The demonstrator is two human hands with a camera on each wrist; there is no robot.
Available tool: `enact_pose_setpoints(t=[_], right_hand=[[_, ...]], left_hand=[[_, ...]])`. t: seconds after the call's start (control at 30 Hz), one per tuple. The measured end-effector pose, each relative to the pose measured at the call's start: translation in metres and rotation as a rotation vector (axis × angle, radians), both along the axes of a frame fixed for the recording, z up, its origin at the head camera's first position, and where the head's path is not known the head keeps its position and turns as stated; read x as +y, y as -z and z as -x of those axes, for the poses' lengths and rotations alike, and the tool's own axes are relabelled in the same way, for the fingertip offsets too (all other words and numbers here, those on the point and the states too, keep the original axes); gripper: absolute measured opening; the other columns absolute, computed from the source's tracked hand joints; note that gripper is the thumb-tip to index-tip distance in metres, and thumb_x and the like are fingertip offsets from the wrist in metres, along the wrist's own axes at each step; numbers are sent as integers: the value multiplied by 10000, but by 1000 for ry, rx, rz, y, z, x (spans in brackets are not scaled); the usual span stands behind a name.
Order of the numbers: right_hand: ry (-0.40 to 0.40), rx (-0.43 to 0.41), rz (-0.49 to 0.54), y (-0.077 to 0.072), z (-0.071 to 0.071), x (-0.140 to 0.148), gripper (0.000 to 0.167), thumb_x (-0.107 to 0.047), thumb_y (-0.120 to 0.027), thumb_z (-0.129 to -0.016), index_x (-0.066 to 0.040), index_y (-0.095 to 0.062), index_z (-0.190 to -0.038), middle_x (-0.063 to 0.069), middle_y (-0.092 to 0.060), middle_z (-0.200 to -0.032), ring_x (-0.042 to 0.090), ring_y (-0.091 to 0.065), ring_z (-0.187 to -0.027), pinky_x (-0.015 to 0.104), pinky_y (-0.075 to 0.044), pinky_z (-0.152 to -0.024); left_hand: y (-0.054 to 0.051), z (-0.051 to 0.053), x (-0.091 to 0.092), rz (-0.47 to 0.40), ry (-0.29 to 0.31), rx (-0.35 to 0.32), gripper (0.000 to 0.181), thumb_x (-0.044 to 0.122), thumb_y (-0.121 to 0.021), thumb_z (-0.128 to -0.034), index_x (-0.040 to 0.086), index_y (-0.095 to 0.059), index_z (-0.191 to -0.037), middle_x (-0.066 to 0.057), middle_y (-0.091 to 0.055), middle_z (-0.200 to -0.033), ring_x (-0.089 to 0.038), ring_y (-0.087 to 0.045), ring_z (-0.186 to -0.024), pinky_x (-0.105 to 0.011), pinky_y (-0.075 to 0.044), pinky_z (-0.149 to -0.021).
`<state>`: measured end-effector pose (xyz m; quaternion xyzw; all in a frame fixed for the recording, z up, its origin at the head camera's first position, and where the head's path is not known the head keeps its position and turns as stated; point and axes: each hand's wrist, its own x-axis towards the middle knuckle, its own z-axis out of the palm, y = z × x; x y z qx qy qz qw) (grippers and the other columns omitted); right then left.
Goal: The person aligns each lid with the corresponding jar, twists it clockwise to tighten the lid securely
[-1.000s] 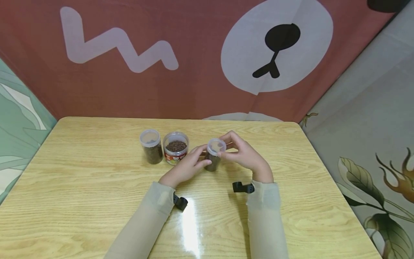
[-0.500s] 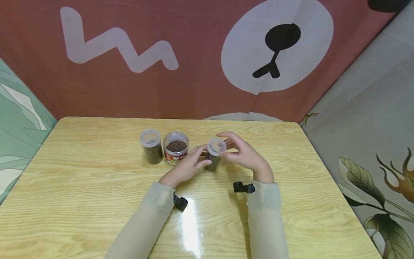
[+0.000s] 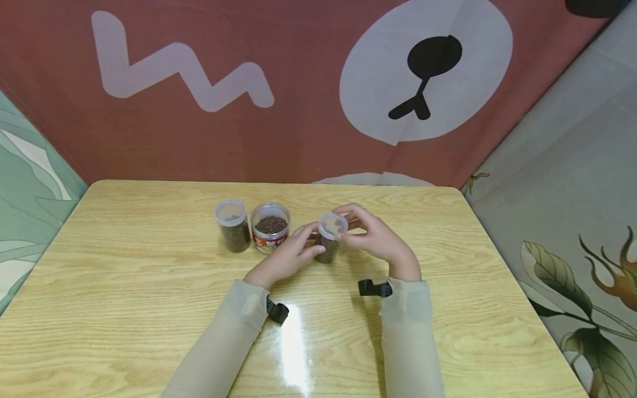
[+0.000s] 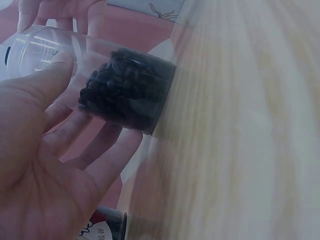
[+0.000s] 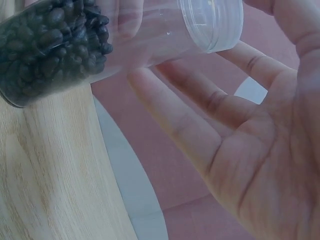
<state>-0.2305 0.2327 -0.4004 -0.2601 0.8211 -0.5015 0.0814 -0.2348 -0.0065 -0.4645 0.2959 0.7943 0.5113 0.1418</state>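
A clear plastic jar [image 3: 327,252] part-filled with dark beans stands upright on the table between both hands. My left hand [image 3: 286,257] holds its body, the thumb on the near side and the fingers curving behind. In the left wrist view the beans [image 4: 125,90] fill the lower part, with clear space above. My right hand [image 3: 377,239] pinches the jar's translucent lid [image 3: 333,224] from the right, thumb in front and index finger at the back. The right wrist view shows the lid [image 5: 216,22] on the jar's mouth and the other fingers spread below it.
Left of the hands stands an open tub [image 3: 270,241] with a red label and brown pellets inside. Beside it is another lidded jar [image 3: 235,235] of dark contents. The wooden table [image 3: 124,287] meets a red-brown patterned cloth [image 3: 298,143] at its back edge.
The right thumb drew slightly away from the lid half a second ago and is back against it now. The left hand and the jar have stayed in place.
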Motion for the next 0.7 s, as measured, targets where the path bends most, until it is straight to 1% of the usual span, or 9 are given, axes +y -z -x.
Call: enact_pose_setpoints(t=[0.13, 0.2, 0.3, 0.37, 0.53, 0.6, 0.7], right_hand=[[1, 11, -8, 0, 0, 0, 443, -71, -712, -956, -90, -553, -1369, 151, -596, -1264, 319, -578, -1150, 632, -441, -1019], [-1, 17, -9, -1, 0, 0, 434, -73, -713, -956, -88, -554, -1360, 143, -600, -1255, 311, -583, -1142, 628, -445, -1016], [-6, 18, -7, 0, 0, 0, 425, -71, -710, -958, -77, -547, -1351, 147, -599, -1251, 315, -584, -1138, 654, -440, -1007], [-9, 20, -17, -1, 0, -1, 419, -75, -703, -965, -75, -539, -1351, 150, -595, -1253, 316, -584, -1141, 636, -456, -996], [0, -12, -54, -3, -1, -3, 414, -111, -678, -990, -95, -506, -1366, 153, -568, -1266, 324, -570, -1155, 500, -543, -938], [5, -32, -59, -3, -2, -4, 419, -124, -672, -996, -101, -491, -1373, 157, -557, -1267, 334, -564, -1158, 475, -559, -927], [6, -49, -60, -4, -2, -4, 426, -128, -666, -1000, -102, -474, -1379, 166, -546, -1263, 355, -557, -1164, 480, -556, -939]], left_hand=[[0, 0, 0, -4, 2, 0, 612, 233, -559, -1059, 132, -282, -1595, -132, -342, -1591, -306, -462, -1396, -407, -409, -1138], [0, 0, 0, -1, -1, 0, 613, 235, -559, -1059, 132, -281, -1596, -134, -341, -1592, -305, -460, -1398, -406, -407, -1139], [0, 0, 0, 1, 0, 3, 614, 235, -559, -1059, 128, -281, -1595, -141, -340, -1590, -308, -457, -1399, -410, -408, -1139], [-1, -1, 1, 5, -2, 6, 614, 237, -557, -1060, 125, -279, -1595, -144, -341, -1588, -309, -456, -1400, -411, -406, -1140], [-2, -3, 1, 22, -10, 4, 616, 252, -546, -1064, 126, -269, -1599, -152, -339, -1583, -312, -453, -1400, -417, -406, -1141], [-3, -3, 1, 31, -12, 4, 618, 259, -543, -1065, 130, -264, -1601, -150, -341, -1580, -309, -454, -1400, -416, -408, -1139], [-3, -3, 1, 40, -13, 8, 619, 261, -540, -1066, 130, -259, -1602, -148, -341, -1579, -306, -456, -1399, -411, -409, -1138]])
